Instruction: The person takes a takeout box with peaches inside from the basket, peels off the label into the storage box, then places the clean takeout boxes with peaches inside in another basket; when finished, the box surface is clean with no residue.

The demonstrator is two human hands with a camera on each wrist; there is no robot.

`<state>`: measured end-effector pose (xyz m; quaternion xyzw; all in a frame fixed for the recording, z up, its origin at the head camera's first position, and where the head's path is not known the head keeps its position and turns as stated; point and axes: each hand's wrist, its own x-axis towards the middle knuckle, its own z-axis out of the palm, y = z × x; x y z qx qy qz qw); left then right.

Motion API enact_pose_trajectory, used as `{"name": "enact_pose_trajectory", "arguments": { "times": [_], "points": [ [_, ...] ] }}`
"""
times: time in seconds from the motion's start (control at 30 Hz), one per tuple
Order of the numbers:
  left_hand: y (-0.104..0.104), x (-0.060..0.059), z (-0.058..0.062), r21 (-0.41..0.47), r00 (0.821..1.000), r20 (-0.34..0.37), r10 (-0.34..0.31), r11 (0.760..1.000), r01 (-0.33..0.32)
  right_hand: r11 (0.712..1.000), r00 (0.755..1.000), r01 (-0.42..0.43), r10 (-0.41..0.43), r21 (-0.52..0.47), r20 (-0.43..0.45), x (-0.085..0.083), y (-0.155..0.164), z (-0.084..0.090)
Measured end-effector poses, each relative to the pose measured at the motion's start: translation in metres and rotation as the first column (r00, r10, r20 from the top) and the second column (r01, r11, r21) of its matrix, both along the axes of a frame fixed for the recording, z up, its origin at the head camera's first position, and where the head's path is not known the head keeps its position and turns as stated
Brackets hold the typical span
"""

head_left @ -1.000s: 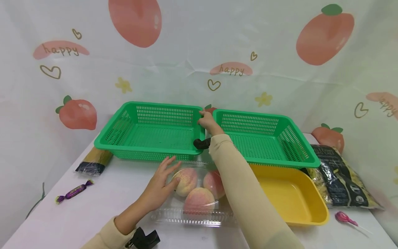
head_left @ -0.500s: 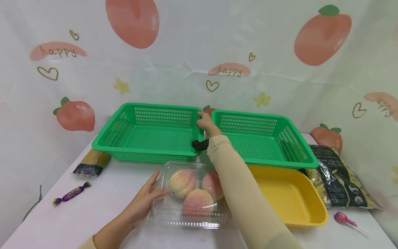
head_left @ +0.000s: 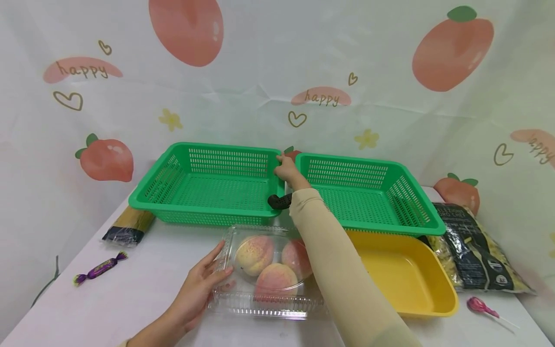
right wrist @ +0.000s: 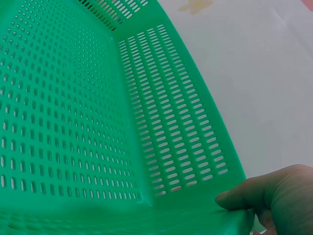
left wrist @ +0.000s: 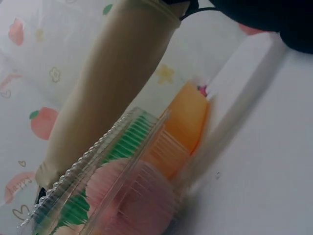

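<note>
A clear plastic clamshell box with three peaches inside lies on the white table, in front of two green baskets. My left hand holds the box's left edge, thumb on top. The left wrist view shows the box close up, with a peach inside and my right sleeve crossing above it. My right hand reaches over the box and pinches the near right rim of the left green basket. In the right wrist view the thumb presses on that basket's rim.
The right green basket stands beside the left one, with a yellow tray in front of it. A spaghetti pack and a purple candy lie at the left. A pasta bag and a lollipop lie at the right.
My left hand slid off the top of the box, down to its left edge, and took hold there. The right hand has stayed on the basket rim.
</note>
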<state>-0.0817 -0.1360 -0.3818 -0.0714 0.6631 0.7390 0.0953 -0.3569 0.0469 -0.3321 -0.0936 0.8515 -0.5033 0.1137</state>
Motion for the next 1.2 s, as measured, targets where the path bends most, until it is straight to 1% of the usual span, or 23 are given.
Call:
{"name": "enact_pose_trajectory", "arguments": {
  "times": [0.1,0.17,0.33,0.43,0.53,0.6,0.67,0.7,0.73,0.77,0.83,0.9,0.93,0.97,1.0,1.07,1.1,1.13,1.17,1.2],
  "points": [
    [-0.001,0.003,-0.001,0.002,0.999,-0.018,0.026,1.0,-0.026,1.0,1.0,0.0,0.0,0.006,-0.001,0.001,0.0,0.001],
    [-0.003,0.006,-0.002,0.01,0.999,-0.01,0.045,0.999,-0.045,1.0,1.0,0.0,0.0,0.009,-0.002,0.001,-0.001,0.001],
    [-0.017,0.017,-0.006,0.031,0.997,-0.008,0.083,0.996,-0.082,1.0,1.0,-0.005,0.005,0.002,-0.001,0.001,-0.001,0.002],
    [-0.029,0.024,-0.012,0.081,0.993,-0.039,0.109,0.991,-0.105,1.0,1.0,0.0,0.0,-0.002,0.001,0.0,-0.001,0.002],
    [-0.042,0.032,-0.021,0.141,0.987,-0.073,0.146,0.981,-0.135,1.0,1.0,0.004,-0.004,-0.001,0.007,0.0,-0.001,0.002],
    [-0.052,0.038,-0.026,0.159,0.984,-0.076,0.162,0.976,-0.149,1.0,1.0,0.005,-0.005,-0.003,0.011,0.0,-0.001,0.002],
    [-0.061,0.044,-0.029,0.152,0.981,-0.057,0.184,0.973,-0.174,1.0,1.0,0.006,-0.006,-0.002,0.011,0.0,0.0,0.002],
    [-0.065,0.046,-0.03,0.165,0.981,-0.054,0.187,0.971,-0.176,1.0,1.0,0.007,-0.007,-0.001,0.008,0.001,0.0,0.002],
    [-0.07,0.049,-0.031,0.183,0.98,-0.072,0.183,0.969,-0.168,1.0,1.0,0.009,-0.009,0.001,0.006,0.001,0.0,0.002],
    [-0.074,0.051,-0.032,0.201,0.981,-0.074,0.182,0.966,-0.164,1.0,1.0,0.012,-0.012,0.001,0.004,0.0,0.0,0.002],
    [-0.083,0.056,-0.034,0.268,0.977,-0.12,0.174,0.954,-0.137,1.0,1.0,0.014,-0.014,0.008,0.001,0.0,0.0,0.002],
    [-0.091,0.061,-0.036,0.361,0.969,-0.195,0.154,0.929,-0.075,1.0,1.0,0.014,-0.014,0.01,0.004,0.0,0.0,0.001],
    [-0.095,0.062,-0.036,0.394,0.96,-0.238,0.147,0.918,-0.043,1.0,1.0,0.013,-0.013,0.011,0.006,0.0,0.0,0.001],
    [-0.098,0.063,-0.035,0.42,0.955,-0.256,0.148,0.907,-0.028,1.0,1.0,0.012,-0.012,0.011,0.009,0.0,0.0,0.001],
    [-0.101,0.064,-0.035,0.447,0.947,-0.289,0.143,0.895,0.001,1.0,1.0,0.012,-0.012,0.012,0.01,0.0,0.0,0.001],
    [-0.107,0.064,-0.031,0.49,0.934,-0.325,0.146,0.871,0.035,1.0,1.0,0.015,-0.015,0.012,0.008,-0.001,-0.001,0.001],
    [-0.109,0.064,-0.028,0.495,0.935,-0.319,0.157,0.869,0.023,1.0,1.0,0.016,-0.016,0.011,0.007,-0.001,-0.001,0.001],
    [-0.111,0.063,-0.026,0.507,0.933,-0.321,0.163,0.862,0.024,1.0,1.0,0.016,-0.017,0.011,0.006,-0.001,-0.001,0.001],
    [-0.112,0.062,-0.023,0.519,0.936,-0.307,0.174,0.855,0.012,1.0,1.0,0.015,-0.015,0.01,0.007,-0.001,-0.001,0.001],
    [-0.114,0.062,-0.019,0.52,0.938,-0.291,0.19,0.854,-0.012,1.0,1.0,0.013,-0.013,0.009,0.009,-0.001,-0.001,0.001]
  ]
}}
